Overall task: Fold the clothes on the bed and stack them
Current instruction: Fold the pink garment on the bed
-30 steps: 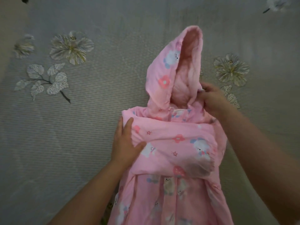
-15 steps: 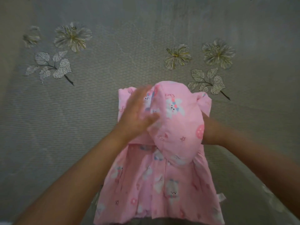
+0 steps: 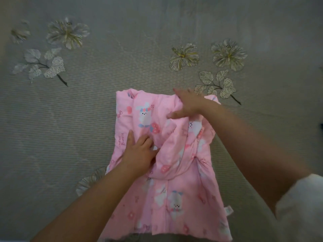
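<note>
pink garment [image 3: 174,198]: soft pink ground, printed white bunnies with blue bows, darker pink flowers and hearts, small stars; pink lettering "sweet bunny" just left of the left hand [image 3: 138,154]. bedspread [image 3: 70,128]: grey-beige, fine ribbed stripe, pale flowers with yellow centres and white veined leaves on dark stems beyond the right hand [image 3: 188,103]. sleeve [image 3: 302,206] off-white.

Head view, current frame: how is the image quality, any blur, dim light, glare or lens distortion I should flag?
Head view: dim, flat light with no glare; right hand is motion-blurred at the fingers, left hand only slightly soft; the pink bunny-print padded garment reads clearly, "Sweet Bunny" legible; wide-angle stretch shows in the forearms near the lower edges; the grey flower-embroidered bedspread softens toward the corners.
</note>
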